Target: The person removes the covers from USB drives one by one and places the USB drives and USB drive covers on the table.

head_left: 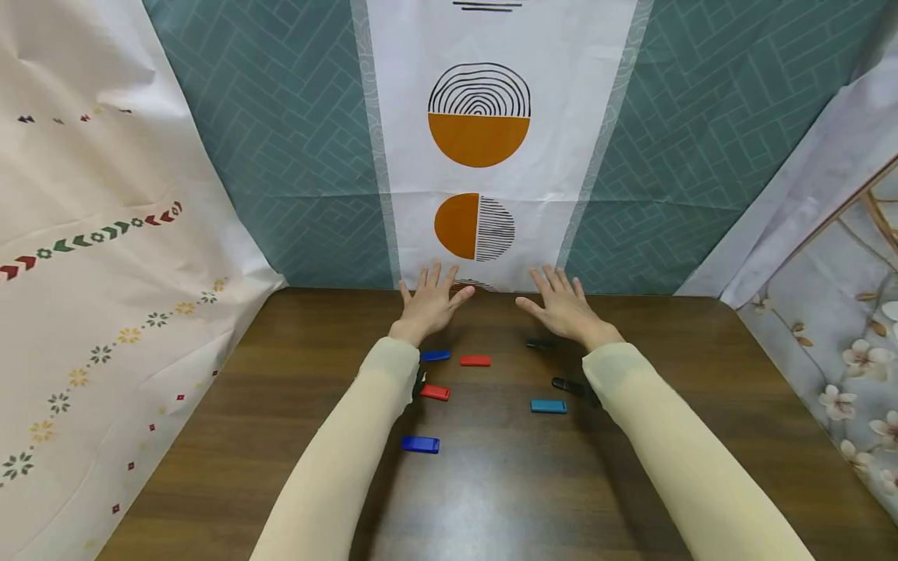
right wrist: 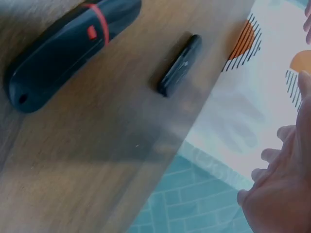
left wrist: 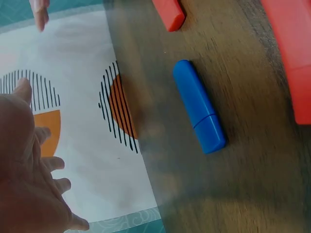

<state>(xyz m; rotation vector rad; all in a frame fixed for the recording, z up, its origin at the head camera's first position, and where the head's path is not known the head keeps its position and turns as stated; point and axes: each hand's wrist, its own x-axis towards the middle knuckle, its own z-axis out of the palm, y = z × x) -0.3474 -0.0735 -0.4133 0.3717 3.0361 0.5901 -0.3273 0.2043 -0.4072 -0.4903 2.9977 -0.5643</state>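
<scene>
My left hand [head_left: 426,310] is held out over the table's far edge, fingers spread and holding nothing. Level with it, my right hand [head_left: 568,313] reaches out the same way, also bare. Closest to the left hand lie a blue USB stick [head_left: 436,355] with a cap seam and a red USB stick [head_left: 475,361]. A second red stick [head_left: 435,393] sits beside the left cuff. Below the right hand is a small black stick [head_left: 540,344]; a larger black USB stick [right wrist: 73,53] with a red band is partly hidden by the right wrist in the head view.
Nearer me on the brown wooden table [head_left: 484,499] lie a dark blue stick [head_left: 421,445] and a teal stick [head_left: 548,407]. A patterned cloth [head_left: 302,156] hangs behind the far edge. Light cloths flank the table at left [head_left: 105,296] and right [head_left: 814,335].
</scene>
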